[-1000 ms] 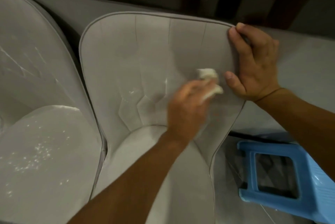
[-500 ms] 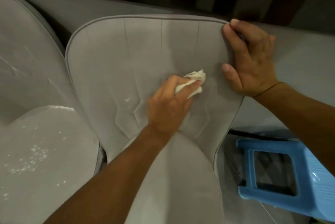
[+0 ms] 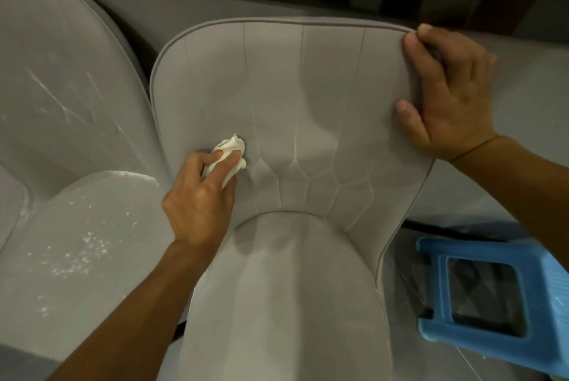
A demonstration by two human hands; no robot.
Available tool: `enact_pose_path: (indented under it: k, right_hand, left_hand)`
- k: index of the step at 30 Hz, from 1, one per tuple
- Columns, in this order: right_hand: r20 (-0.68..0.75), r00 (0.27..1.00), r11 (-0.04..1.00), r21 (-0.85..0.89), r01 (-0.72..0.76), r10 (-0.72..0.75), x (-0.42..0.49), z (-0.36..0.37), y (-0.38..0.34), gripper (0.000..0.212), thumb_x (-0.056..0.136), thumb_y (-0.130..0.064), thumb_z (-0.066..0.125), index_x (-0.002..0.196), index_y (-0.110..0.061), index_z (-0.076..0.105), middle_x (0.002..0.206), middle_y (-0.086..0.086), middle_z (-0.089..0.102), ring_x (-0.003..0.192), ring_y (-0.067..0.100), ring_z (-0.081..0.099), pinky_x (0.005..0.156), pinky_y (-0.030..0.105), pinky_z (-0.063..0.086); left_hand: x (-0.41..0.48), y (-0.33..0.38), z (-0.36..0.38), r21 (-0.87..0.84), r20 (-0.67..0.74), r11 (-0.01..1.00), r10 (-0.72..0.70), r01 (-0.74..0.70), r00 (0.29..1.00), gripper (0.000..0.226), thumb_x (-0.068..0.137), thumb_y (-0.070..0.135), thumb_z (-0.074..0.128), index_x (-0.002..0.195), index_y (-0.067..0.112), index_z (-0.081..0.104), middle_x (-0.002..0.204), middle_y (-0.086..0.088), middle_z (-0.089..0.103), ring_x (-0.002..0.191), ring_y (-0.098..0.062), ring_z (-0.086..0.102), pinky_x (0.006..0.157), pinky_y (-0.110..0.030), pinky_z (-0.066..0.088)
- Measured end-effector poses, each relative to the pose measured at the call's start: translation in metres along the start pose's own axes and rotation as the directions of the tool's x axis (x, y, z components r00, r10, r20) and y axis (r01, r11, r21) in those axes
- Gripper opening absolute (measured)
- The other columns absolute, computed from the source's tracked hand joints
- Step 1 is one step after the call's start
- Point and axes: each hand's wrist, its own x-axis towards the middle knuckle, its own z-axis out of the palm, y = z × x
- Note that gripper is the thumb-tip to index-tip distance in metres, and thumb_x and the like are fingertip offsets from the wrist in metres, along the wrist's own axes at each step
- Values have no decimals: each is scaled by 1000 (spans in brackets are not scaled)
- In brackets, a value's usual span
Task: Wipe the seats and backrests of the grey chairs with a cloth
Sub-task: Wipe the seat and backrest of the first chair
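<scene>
A grey padded chair with stitched panels fills the middle of the view, its seat below. My left hand grips a crumpled white cloth and presses it against the lower left of the backrest. My right hand holds the backrest's top right corner, fingers curled over the edge and thumb on the front. A second grey chair stands to the left, its seat speckled with white dust.
A blue plastic stool stands at the lower right, close to the chair's right side. A grey table edge runs behind both backrests, with dark wall panels beyond.
My left hand has swept the cloth from the right part of the backrest across to its lower left. My right hand has kept its hold on the top right corner.
</scene>
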Motion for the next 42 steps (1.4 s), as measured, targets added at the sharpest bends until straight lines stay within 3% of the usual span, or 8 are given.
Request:
enact_pose_path:
  k: [10,17,22,32,35,38,40,42]
  right_hand:
    - [-8,1000,1000,-20,11,-11,0,-1,0,69,94,-46,43,150,-6,36,149,9,27,132,33,35,104,48,32]
    - [55,998,1000,9,-10,9,0,-13,-10,68,96,-43,45,151,-5,31,150,10,25,135,35,32,105,47,30]
    - [91,996,999,-34,-23,26,-3,-18,-17,68,99,-43,41,153,-4,25,152,14,23,140,33,27,103,44,25]
    - [39,997,989,-135,-58,64,-8,-11,-25,66,101,-38,39,155,-2,22,155,25,27,146,28,21,103,42,24]
    - [25,999,982,-187,-38,43,-12,-10,-27,63,104,-35,34,155,-2,19,157,24,24,149,33,21,103,41,23]
    - [4,999,974,-222,-48,50,-14,-8,-32,61,105,-31,35,155,-2,17,158,24,24,149,34,21,103,38,21]
    - [4,998,972,-225,-68,71,-14,-8,-34,60,105,-30,35,155,-2,18,158,23,23,149,35,20,105,38,21]
    - [28,996,974,-211,-78,86,-15,-11,-36,60,105,-30,33,155,-1,17,159,24,21,150,36,17,109,41,21]
  left_hand:
    - [-3,33,42,-160,65,985,-48,58,997,40,90,25,75,128,32,69,107,1,62,82,-22,62,65,-43,55]
    - [-14,8,16,27,207,996,79,-87,975,38,93,38,59,131,33,64,112,2,60,92,-21,60,66,-26,35]
    - [-46,-38,4,165,342,968,125,-190,931,60,72,12,88,125,29,66,114,-8,62,88,-33,66,55,-38,57]
    - [9,-23,-7,204,17,907,372,-368,928,49,82,15,82,128,24,69,112,-8,65,89,-30,65,53,-37,53]
    - [-1,-39,4,227,192,833,470,-505,861,55,75,8,85,126,22,69,110,-7,62,91,-32,60,50,-36,50]
    - [-23,-52,13,229,457,709,526,-667,717,59,60,6,91,115,15,72,112,-7,63,95,-32,60,52,-35,52]
    - [-25,-49,12,245,632,647,458,-722,625,63,61,9,90,120,14,69,127,-7,59,106,-31,59,65,-37,56]
    - [-20,-48,8,258,676,604,445,-754,588,64,74,10,81,134,16,60,137,-8,52,114,-29,57,79,-37,55]
